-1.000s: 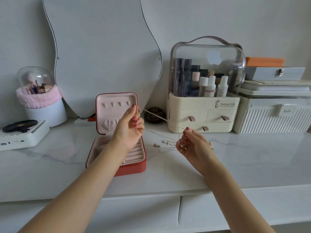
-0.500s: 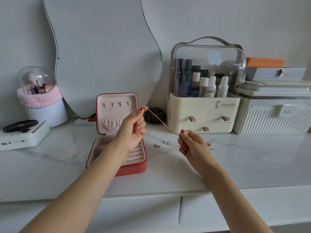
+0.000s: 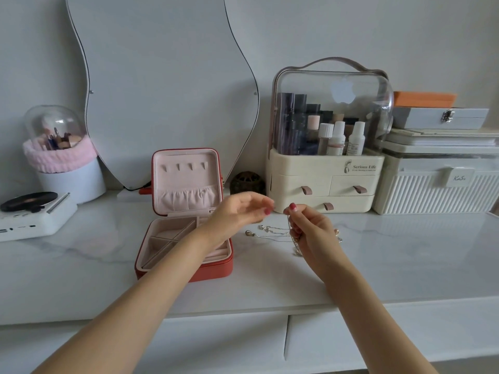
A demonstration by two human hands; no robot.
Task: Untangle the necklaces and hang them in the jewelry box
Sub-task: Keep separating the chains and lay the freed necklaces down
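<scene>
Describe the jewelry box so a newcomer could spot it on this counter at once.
Start at the wavy mirror leaning on the wall. Directly before it on the marble counter stands the jewelry box, lid up. It is the only red case, lined pale pink, with four hooks inside the lid.

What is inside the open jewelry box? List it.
The jewelry box lid shows four bare hooks and a gathered pocket. The tray shows divided compartments, seemingly without jewelry. The left hand and forearm cover its right part.

Probably a home dressing table: mirror [image 3: 162,85], cosmetics organiser [image 3: 324,168].
</scene>
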